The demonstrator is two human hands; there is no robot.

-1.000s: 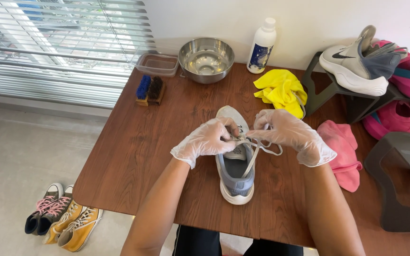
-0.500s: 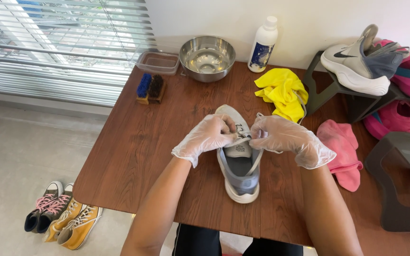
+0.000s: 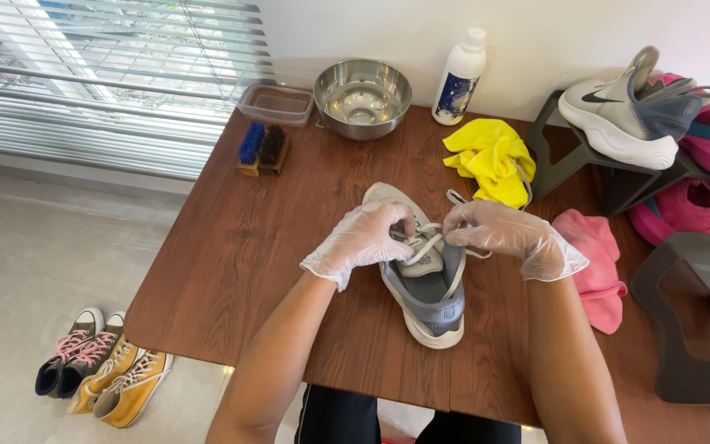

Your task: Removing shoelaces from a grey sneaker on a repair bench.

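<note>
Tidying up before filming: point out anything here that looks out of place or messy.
The yellow cloth lies crumpled on the table; a pink cloth hangs over its right edge. Both hands work the grey sneaker; nothing looks spilled.

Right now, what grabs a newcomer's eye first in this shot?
Two hands in clear disposable gloves, left hand and right hand, meet over a grey mesh sneaker with white laces at the middle of the dark brown wooden table, fingers on the laces. Behind it lies a crumpled bright yellow cloth; a shiny steel bowl sits at the far edge.
</note>
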